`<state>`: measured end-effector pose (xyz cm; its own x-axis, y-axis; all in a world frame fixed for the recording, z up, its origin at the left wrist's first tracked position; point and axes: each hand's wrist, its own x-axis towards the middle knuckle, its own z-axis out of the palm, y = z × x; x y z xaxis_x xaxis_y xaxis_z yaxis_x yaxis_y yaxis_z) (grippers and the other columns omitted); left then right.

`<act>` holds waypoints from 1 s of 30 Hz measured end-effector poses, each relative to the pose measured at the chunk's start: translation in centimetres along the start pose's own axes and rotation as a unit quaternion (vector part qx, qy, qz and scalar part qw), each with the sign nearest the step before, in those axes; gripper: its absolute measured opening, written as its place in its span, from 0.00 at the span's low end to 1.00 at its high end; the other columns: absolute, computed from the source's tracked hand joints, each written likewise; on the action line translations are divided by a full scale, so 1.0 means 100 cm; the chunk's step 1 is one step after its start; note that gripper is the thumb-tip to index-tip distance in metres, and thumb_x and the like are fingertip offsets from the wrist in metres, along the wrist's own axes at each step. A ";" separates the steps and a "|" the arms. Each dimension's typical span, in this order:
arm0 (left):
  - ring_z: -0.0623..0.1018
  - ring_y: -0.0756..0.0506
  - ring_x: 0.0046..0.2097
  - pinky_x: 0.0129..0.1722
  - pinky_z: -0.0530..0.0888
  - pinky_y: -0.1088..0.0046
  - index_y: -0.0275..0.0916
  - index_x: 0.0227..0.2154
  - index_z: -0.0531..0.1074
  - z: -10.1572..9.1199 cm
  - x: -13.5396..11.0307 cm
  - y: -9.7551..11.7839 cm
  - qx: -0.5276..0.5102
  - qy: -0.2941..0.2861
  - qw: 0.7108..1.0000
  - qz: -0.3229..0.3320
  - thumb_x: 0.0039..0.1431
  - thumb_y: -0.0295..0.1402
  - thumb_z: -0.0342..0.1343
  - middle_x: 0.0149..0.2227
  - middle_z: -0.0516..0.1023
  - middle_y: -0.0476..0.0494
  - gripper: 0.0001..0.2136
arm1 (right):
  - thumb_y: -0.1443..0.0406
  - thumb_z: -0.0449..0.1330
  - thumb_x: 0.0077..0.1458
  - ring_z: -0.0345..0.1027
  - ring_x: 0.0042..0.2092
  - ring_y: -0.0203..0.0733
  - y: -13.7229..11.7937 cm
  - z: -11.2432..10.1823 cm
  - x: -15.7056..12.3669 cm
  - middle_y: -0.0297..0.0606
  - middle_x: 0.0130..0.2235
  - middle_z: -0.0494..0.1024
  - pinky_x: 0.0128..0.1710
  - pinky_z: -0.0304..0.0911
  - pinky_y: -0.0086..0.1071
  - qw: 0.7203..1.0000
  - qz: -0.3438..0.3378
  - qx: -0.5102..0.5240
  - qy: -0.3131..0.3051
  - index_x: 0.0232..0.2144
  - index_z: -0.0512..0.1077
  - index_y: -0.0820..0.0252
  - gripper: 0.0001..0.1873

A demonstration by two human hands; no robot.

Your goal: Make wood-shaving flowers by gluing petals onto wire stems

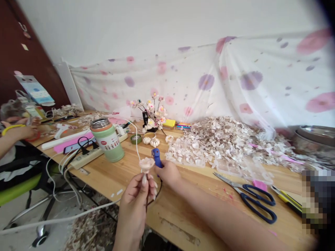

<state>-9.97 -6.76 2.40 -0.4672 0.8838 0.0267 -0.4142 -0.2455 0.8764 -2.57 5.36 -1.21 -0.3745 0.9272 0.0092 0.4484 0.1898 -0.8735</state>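
Observation:
My left hand pinches the stem of a small pale pink flower made of thin skins, held upright over the table's front edge. My right hand is closed round a blue glue gun, whose tip points at the flower. A black cord hangs from the gun below my hands. Both hands sit close together, almost touching.
A green thermos, power strip, green tape roll, garlic bulbs and a flower arrangement stand behind. A heap of garlic skins and clear trays lie right. Blue scissors lie near. Another person's hand works at far left.

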 end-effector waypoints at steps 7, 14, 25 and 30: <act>0.66 0.55 0.18 0.17 0.64 0.81 0.37 0.31 0.67 0.003 0.003 -0.002 0.011 -0.084 0.995 -0.058 0.47 0.44 0.65 0.21 0.71 0.54 0.18 | 0.54 0.56 0.54 0.71 0.39 0.44 0.019 -0.069 -0.075 0.44 0.37 0.77 0.42 0.66 0.36 0.981 -0.021 0.190 0.036 0.35 0.68 0.62 0.16; 0.69 0.57 0.22 0.21 0.65 0.85 0.34 0.30 0.69 0.033 0.017 -0.040 -0.070 -0.129 0.972 -0.186 0.35 0.37 0.73 0.22 0.74 0.51 0.21 | 0.56 0.66 0.45 0.66 0.34 0.40 0.057 -0.127 -0.146 0.36 0.31 0.74 0.34 0.64 0.31 0.915 0.036 0.384 0.122 0.31 0.72 0.57 0.13; 0.78 0.50 0.22 0.21 0.70 0.80 0.33 0.28 0.71 0.049 -0.007 -0.070 0.087 -0.127 0.966 -0.208 0.38 0.46 0.69 0.28 0.82 0.39 0.22 | 0.54 0.62 0.51 0.69 0.40 0.48 0.079 -0.114 -0.175 0.39 0.41 0.74 0.41 0.65 0.41 0.893 0.056 0.415 0.165 0.38 0.71 0.50 0.13; 0.77 0.50 0.21 0.19 0.69 0.79 0.33 0.25 0.70 0.049 -0.012 -0.069 0.109 -0.141 0.965 -0.193 0.38 0.46 0.69 0.26 0.82 0.38 0.21 | 0.54 0.59 0.54 0.63 0.30 0.40 0.069 -0.120 -0.176 0.36 0.29 0.68 0.29 0.62 0.32 0.930 -0.011 0.352 0.109 0.37 0.67 0.53 0.12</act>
<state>-2.68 -4.20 -1.28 -0.0666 0.9737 -0.2180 -0.3264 0.1852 0.9269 16.82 -5.78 -1.56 -0.1699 0.9835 0.0621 -0.2274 0.0222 -0.9735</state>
